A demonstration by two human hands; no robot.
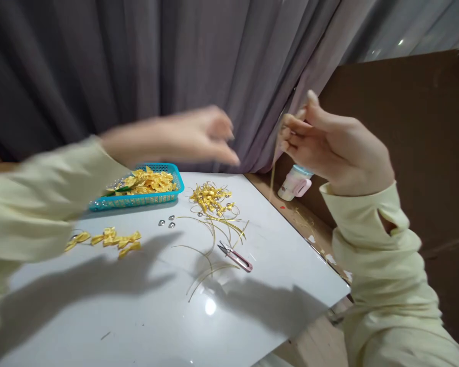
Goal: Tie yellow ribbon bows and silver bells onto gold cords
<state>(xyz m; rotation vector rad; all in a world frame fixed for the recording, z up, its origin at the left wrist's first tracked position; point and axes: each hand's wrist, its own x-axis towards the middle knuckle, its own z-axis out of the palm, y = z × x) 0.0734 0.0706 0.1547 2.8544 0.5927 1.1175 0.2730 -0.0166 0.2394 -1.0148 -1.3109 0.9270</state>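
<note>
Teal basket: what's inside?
Yellow ribbon pieces, heaped, with something green at left. The left sleeve hides part of the basket; the heap covers its floor.

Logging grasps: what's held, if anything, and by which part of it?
Right hand: thin gold-coloured cord, by its upper part, lower length hanging; exact pinch blurred. Left hand: nothing visible.

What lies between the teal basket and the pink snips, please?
In the head view, three silver pieces and gold cords lie between the basket and the snips.
</note>
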